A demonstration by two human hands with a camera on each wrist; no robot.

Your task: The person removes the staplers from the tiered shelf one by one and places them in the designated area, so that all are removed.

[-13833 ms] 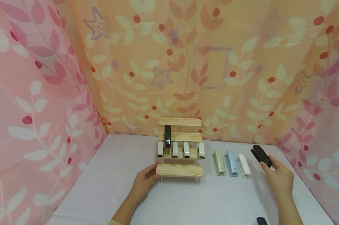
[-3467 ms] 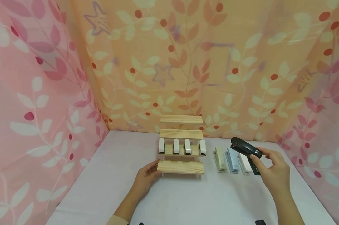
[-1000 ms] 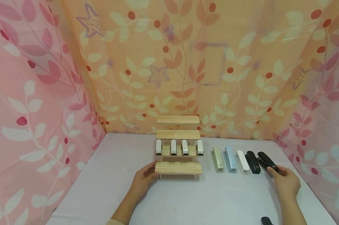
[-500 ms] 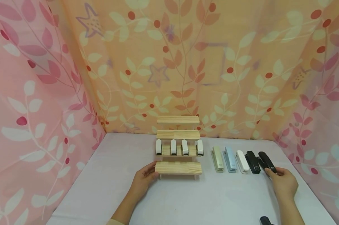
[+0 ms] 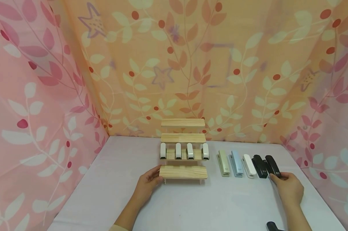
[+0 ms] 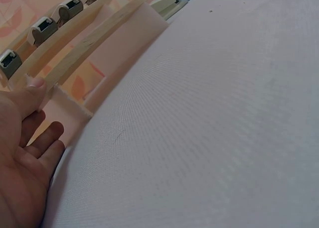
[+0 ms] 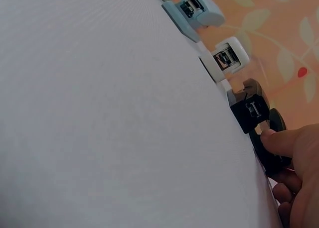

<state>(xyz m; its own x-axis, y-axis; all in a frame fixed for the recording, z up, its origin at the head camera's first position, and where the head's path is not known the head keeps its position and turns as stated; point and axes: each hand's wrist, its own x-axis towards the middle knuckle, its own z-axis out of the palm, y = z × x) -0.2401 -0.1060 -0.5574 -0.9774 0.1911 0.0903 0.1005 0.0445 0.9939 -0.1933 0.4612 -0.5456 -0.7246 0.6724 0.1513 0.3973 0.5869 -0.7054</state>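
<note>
At the right end of the row on the table, my right hand (image 5: 290,189) pinches the near end of a black stapler (image 5: 273,166) between thumb and fingers. A second black stapler (image 5: 260,166) lies just left of it, also showing in the right wrist view. Further left in that row are a white stapler (image 5: 249,166), a light blue stapler (image 5: 236,164) and a pale green stapler (image 5: 224,163). My left hand (image 5: 146,186) holds the left end of the wooden tiered rack (image 5: 183,172); in the left wrist view its thumb (image 6: 36,82) lies on the board's edge.
Several small white staplers, one of them a white stapler (image 5: 178,151), stand on the rack's second tier from the front. Patterned cloth (image 5: 191,64) walls the white table (image 5: 214,205) at the back and sides. A black object (image 5: 272,226) pokes in at the bottom edge.
A black stapler has left the rack's upper tier and joined the row. Over the last second my right hand shifted slightly left, straightening its black stapler beside the other. My left hand stays on the rack.
</note>
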